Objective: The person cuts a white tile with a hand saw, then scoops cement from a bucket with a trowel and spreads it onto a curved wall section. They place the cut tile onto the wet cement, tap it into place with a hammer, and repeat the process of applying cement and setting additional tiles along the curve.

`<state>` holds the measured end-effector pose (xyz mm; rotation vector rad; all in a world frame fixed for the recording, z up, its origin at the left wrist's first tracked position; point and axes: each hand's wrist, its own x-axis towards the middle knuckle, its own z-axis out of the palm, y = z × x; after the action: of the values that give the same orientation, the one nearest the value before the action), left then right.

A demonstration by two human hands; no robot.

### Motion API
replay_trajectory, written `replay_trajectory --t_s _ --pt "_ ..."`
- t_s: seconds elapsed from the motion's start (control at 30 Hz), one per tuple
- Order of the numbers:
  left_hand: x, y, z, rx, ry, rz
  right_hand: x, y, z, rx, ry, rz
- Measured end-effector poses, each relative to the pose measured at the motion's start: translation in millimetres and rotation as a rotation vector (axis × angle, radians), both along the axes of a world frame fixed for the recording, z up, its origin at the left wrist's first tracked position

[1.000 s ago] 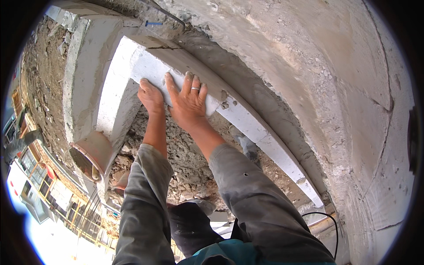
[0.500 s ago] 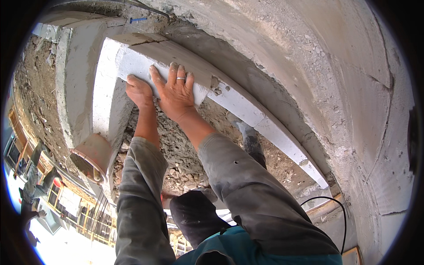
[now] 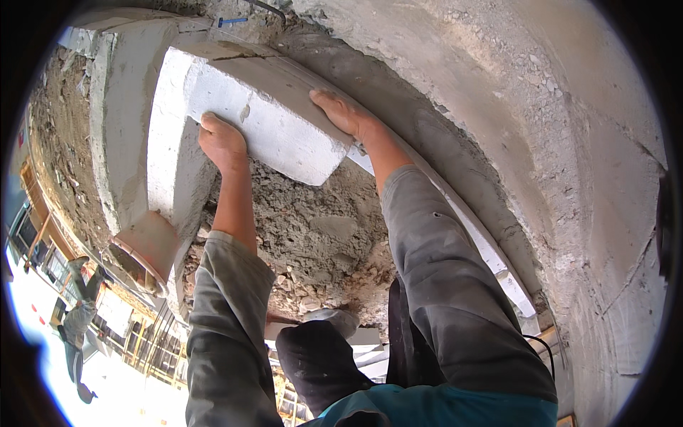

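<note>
A pale, light-coloured building block [image 3: 267, 117] lies across the corner of a low block wall [image 3: 165, 121], its white front face toward me. My left hand [image 3: 223, 144] is closed on the lower front edge near the block's left end; some of its fingers are hidden. Against the top at the right end rests my right hand [image 3: 343, 116], with its fingers stretched out and pressed to the surface. Below the block's front face is rough grey mortar and rubble [image 3: 313, 224].
A dirty bucket [image 3: 148, 249] lies tipped beside the left wall. A blue-handled tool [image 3: 233, 21] sits near the far end. A narrow white ledge [image 3: 491, 263] runs along the rough concrete wall [image 3: 498, 107] at right. Another person [image 3: 80, 320] is at the lower left.
My right hand has moved from the block's front face to the top at its right end. The left hand stays. More of the white front face shows, and the boot under the ledge is gone from view.
</note>
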<state>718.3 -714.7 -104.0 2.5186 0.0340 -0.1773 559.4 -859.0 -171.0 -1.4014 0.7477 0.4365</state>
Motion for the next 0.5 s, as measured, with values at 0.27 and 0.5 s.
replay_trajectory --t_s 0.27,0.5 --pt "1.3 2.0 -3.2 -0.001 0.026 -0.026 -11.0 0.0 -11.4 0.075 0.009 -0.088" --pt "-2.3 -2.8 3.8 -0.036 0.032 0.032 -8.9 8.9 23.3 -0.156 -0.280 -0.247"
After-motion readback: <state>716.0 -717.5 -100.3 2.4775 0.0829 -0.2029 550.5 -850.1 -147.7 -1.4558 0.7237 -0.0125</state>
